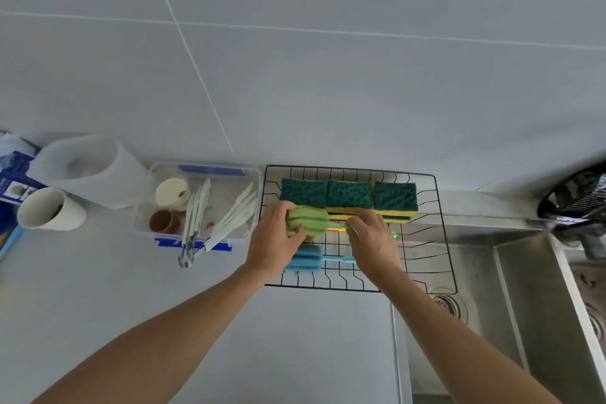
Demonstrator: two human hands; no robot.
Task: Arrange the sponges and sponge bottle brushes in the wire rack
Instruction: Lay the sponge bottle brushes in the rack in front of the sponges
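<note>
Green bottle brush (pixel 310 221) sits over the middle of the wire rack (pixel 439 207), lying crosswise, foam head to the left and thin handle running right. The left hand (pixel 273 239) wraps its fingers around the foam head, gripping it. The right hand (pixel 372 239) closes on the green handle, whose tip pokes out past the knuckles. Just nearer the person, a blue bottle brush (pixel 303 259) lies flat on the rack floor in the same direction, partly under both hands. Along the far side of the rack, three sponges (pixel 349 195) line up side by side, dark green scrub faces up, yellow foam below, touching one another.

The rack rests on a pale grey counter (pixel 295 338), its right end overhanging a steel sink (pixel 492 305) with a drain visible. Just left of the rack stands a clear plastic box (pixel 226 197) with blue clips, holding tongs, white utensils and small cups. Further left, a white jug (pixel 95 170) and a white cup (pixel 49 210). Behind everything rises a wall of large grey tiles (pixel 295 59).
</note>
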